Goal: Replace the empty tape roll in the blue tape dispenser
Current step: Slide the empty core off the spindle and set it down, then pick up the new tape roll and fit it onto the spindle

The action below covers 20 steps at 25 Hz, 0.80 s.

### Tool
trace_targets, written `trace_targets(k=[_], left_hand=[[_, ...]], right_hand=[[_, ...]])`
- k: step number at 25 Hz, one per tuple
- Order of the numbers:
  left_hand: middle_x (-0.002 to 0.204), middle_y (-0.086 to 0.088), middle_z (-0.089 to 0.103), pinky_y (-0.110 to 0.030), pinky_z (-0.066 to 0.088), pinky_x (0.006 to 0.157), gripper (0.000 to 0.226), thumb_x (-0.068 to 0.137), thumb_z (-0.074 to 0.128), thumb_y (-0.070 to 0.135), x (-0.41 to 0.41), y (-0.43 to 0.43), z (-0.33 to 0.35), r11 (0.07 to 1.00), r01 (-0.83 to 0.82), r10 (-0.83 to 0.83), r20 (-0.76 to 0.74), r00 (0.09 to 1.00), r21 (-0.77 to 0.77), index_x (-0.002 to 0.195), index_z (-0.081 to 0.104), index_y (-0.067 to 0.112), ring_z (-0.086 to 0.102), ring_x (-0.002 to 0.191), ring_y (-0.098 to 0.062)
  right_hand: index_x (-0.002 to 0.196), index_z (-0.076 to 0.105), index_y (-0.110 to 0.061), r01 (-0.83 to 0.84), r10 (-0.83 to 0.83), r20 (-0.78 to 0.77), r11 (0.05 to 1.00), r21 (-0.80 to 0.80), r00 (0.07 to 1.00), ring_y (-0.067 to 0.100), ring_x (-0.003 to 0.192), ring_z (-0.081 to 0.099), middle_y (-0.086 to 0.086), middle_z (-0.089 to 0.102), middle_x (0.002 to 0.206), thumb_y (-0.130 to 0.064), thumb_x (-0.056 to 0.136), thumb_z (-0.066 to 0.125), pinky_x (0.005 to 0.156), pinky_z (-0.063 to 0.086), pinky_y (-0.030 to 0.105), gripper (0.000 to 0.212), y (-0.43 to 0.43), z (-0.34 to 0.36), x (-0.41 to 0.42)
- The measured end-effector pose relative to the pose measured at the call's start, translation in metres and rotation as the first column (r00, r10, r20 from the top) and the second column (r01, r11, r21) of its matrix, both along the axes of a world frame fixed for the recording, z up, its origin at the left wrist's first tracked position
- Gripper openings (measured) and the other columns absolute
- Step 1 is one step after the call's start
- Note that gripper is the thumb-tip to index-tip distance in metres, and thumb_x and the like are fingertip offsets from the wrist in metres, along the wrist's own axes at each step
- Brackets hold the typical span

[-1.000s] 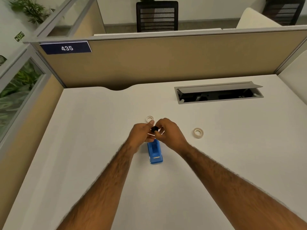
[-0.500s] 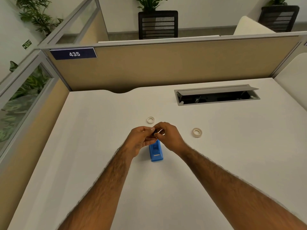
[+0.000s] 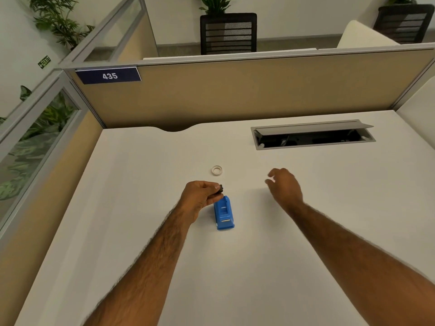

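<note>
A dark blue plate [image 3: 108, 75] on the partition [image 3: 235, 90] reads "435" (white digits); a green wall sign [image 3: 44, 62] reads "EXIT".

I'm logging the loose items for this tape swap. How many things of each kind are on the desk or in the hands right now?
Blue dispenser: 1
White ring lying on the desk: 1
Black hub in the left hand: 1
Total: 3
The right hand is open and may hide something beneath it.
</note>
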<state>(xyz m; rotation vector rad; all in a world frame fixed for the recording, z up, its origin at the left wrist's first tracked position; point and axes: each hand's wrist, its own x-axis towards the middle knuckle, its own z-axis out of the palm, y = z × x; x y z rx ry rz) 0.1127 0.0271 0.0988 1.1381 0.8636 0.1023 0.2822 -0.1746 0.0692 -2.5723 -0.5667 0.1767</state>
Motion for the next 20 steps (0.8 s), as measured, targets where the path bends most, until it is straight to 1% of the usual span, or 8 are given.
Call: trace_targets(k=[2, 4, 6, 9, 11, 14, 16, 20], left_hand=[[0.089, -0.013, 0.078, -0.025, 0.061, 0.067, 0.005, 0.087, 0.071, 0.002, 0.0, 0.001, 0.0, 1.0, -0.005, 0.005, -0.002, 1.0, 0.007, 0.091, 0.073, 0.002, 0.077, 0.084, -0.025], [0.088, -0.012, 0.078, -0.024, 0.061, 0.067, 0.004, 0.087, 0.071, 0.002, 0.0, 0.001, 0.0, 1.0, -0.002, 0.002, -0.008, 1.0, 0.016, 0.091, 0.073, 0.003, 0.077, 0.083, -0.024], [0.089, -0.012, 0.077, -0.024, 0.061, 0.066, 0.004, 0.088, 0.07, 0.002, 0.0, 0.001, 0.0, 1.0, 0.002, -0.001, -0.017, 1.0, 0.022, 0.091, 0.072, 0.003, 0.077, 0.082, -0.023], [0.093, -0.014, 0.077, -0.026, 0.062, 0.069, 0.005, 0.088, 0.07, 0.002, 0.0, 0.003, 0.0, 1.0, -0.002, 0.003, -0.026, 1.0, 0.027, 0.092, 0.072, 0.004, 0.077, 0.084, -0.023], [0.096, -0.015, 0.076, -0.027, 0.062, 0.073, 0.006, 0.087, 0.071, 0.002, 0.001, 0.004, 0.0, 1.0, -0.006, 0.007, -0.028, 1.0, 0.028, 0.093, 0.072, 0.004, 0.077, 0.086, -0.025], [0.098, -0.016, 0.076, -0.028, 0.062, 0.074, 0.008, 0.088, 0.07, 0.002, 0.0, 0.004, 0.001, 1.0, -0.012, 0.013, -0.01, 1.0, 0.025, 0.096, 0.071, 0.002, 0.077, 0.087, -0.026], [0.099, -0.016, 0.075, -0.027, 0.062, 0.073, 0.01, 0.088, 0.07, 0.002, 0.0, 0.003, 0.002, 1.0, -0.012, 0.012, 0.002, 1.0, 0.027, 0.098, 0.071, 0.0, 0.077, 0.087, -0.026], [0.098, -0.016, 0.076, -0.024, 0.061, 0.068, 0.013, 0.088, 0.071, 0.002, 0.001, -0.001, 0.008, 0.999, -0.003, 0.003, 0.013, 1.0, 0.034, 0.101, 0.07, -0.001, 0.077, 0.084, -0.024]], right_hand=[[0.128, 0.058, -0.012, 0.015, -0.022, -0.036, 0.985, -0.172, 0.999, 0.034, 0.113, 0.054, 0.017, 0.056, 0.124, -0.031, 0.094, 0.062, 0.09, 0.052, 0.043, 0.039, -0.011, -0.01, 0.008], [0.136, 0.051, -0.012, -0.015, -0.006, -0.075, 0.962, -0.274, 0.997, 0.037, 0.118, 0.047, 0.019, 0.049, 0.129, -0.033, 0.093, 0.063, 0.091, 0.051, 0.046, 0.049, -0.017, -0.02, 0.008], [0.135, 0.051, -0.011, -0.029, 0.001, -0.089, 0.948, -0.318, 0.996, 0.037, 0.119, 0.045, 0.019, 0.048, 0.129, -0.028, 0.093, 0.063, 0.09, 0.051, 0.047, 0.047, -0.018, -0.027, 0.006], [0.127, 0.055, -0.006, -0.037, 0.022, -0.05, 0.947, -0.319, 0.999, 0.036, 0.114, 0.048, 0.018, 0.05, 0.122, -0.012, 0.094, 0.056, 0.087, 0.052, 0.045, 0.034, -0.013, -0.029, 0.004], [0.127, 0.056, -0.005, -0.056, 0.042, -0.061, 0.966, -0.254, 0.997, 0.035, 0.112, 0.052, 0.018, 0.052, 0.122, -0.01, 0.091, 0.056, 0.088, 0.052, 0.042, 0.036, -0.009, -0.028, 0.003], [0.123, 0.059, -0.009, -0.042, 0.04, -0.158, 0.999, -0.005, 0.987, 0.027, 0.104, 0.06, 0.011, 0.057, 0.119, -0.02, 0.084, 0.069, 0.082, 0.046, 0.03, 0.042, 0.001, -0.021, -0.004], [0.117, 0.062, -0.013, -0.038, 0.067, -0.193, 0.988, 0.148, 0.979, 0.019, 0.096, 0.059, 0.005, 0.06, 0.114, -0.024, 0.08, 0.076, 0.079, 0.043, 0.026, 0.041, 0.013, -0.012, -0.013], [0.114, 0.063, -0.021, -0.048, 0.142, -0.27, 0.943, 0.328, 0.952, 0.018, 0.095, 0.063, -0.004, 0.061, 0.11, -0.023, 0.08, 0.078, 0.082, 0.054, 0.031, 0.038, 0.033, 0.005, -0.03]])
